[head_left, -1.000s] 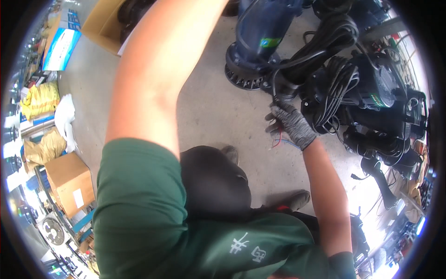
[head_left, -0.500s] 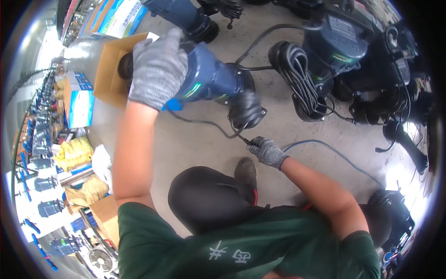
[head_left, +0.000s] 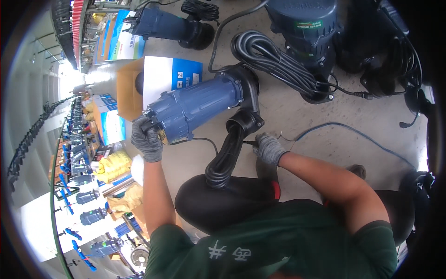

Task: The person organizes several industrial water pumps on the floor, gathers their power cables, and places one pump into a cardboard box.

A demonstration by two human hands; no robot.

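Note:
A blue submersible pump [head_left: 197,108] lies tilted in front of me, its black base and outlet to the right. My left hand [head_left: 147,139], in a grey knit glove, is closed round the handle at the pump's top end. From the black outlet [head_left: 245,122] a bundled black cable [head_left: 224,158] hangs down to my knee. My right hand [head_left: 268,149], gloved alike, is closed on a thin dark cable end just right of that bundle. The fingers hide most of what it holds.
An opened carton [head_left: 160,76] stands behind the pump. Another blue pump [head_left: 162,24] lies at the far left. A large pump [head_left: 302,21] with a coiled cable [head_left: 274,58] stands at the far right. A blue cord [head_left: 344,124] crosses the floor on the right.
The pump has turned, its top end coming nearer to me. My left hand has moved down and nearer with it. The cable bundle now hangs toward my knee. My right hand keeps its hold.

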